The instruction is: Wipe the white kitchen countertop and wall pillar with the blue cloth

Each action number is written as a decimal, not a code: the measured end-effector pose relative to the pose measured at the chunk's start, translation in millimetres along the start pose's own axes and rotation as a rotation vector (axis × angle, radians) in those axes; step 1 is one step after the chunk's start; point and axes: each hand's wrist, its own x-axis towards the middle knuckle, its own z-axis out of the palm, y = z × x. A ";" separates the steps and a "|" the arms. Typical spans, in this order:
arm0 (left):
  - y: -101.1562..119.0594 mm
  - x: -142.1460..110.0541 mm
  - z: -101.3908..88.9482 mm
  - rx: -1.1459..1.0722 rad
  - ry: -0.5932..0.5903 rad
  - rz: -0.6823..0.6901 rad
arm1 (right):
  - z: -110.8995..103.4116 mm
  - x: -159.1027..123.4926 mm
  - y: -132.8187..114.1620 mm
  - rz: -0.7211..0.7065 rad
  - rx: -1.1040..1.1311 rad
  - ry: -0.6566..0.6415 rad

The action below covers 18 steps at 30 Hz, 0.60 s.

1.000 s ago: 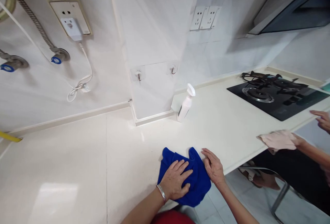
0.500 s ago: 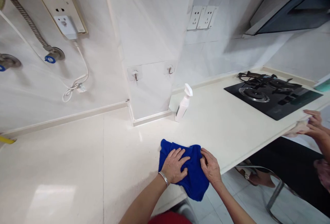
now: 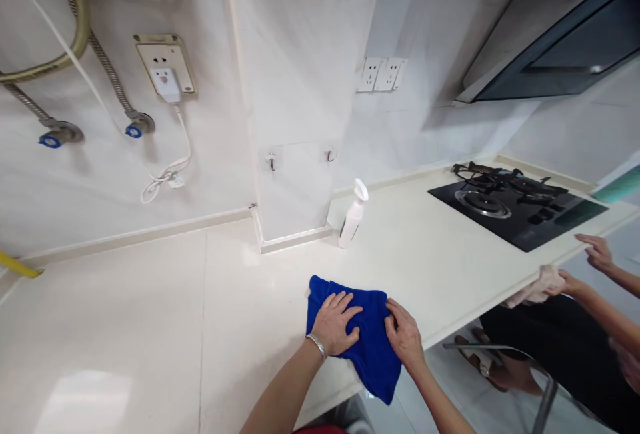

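A blue cloth (image 3: pixel 373 337) lies partly folded at the counter's front edge, its lower corner hanging over. My left hand (image 3: pixel 339 323), with a silver bracelet at the wrist, rests flat on the cloth with fingers spread. At the cloth's right edge, my right hand (image 3: pixel 404 333) grips the fabric between thumb and fingers. Behind the cloth a white spray bottle (image 3: pixel 353 217) stands upright on the counter near the wall pillar, apart from both hands.
The pale counter (image 3: pixel 125 314) runs along the wall toward a black gas hob (image 3: pixel 520 211) under a range hood (image 3: pixel 555 54). At right, a seated person's hand (image 3: pixel 570 282) holds a pale cloth (image 3: pixel 537 287). A metal chair leg (image 3: pixel 544 407) stands below.
The camera view has tilted slightly upward. The blue cloth looks flatter along its right side, my hands staying on it. The other person's hands have moved apart, the pale cloth shifting left.
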 end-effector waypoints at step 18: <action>-55.4 -32.3 -73.7 0.250 0.139 -0.283 | -2.8 -0.5 0.2 -0.015 0.055 -0.005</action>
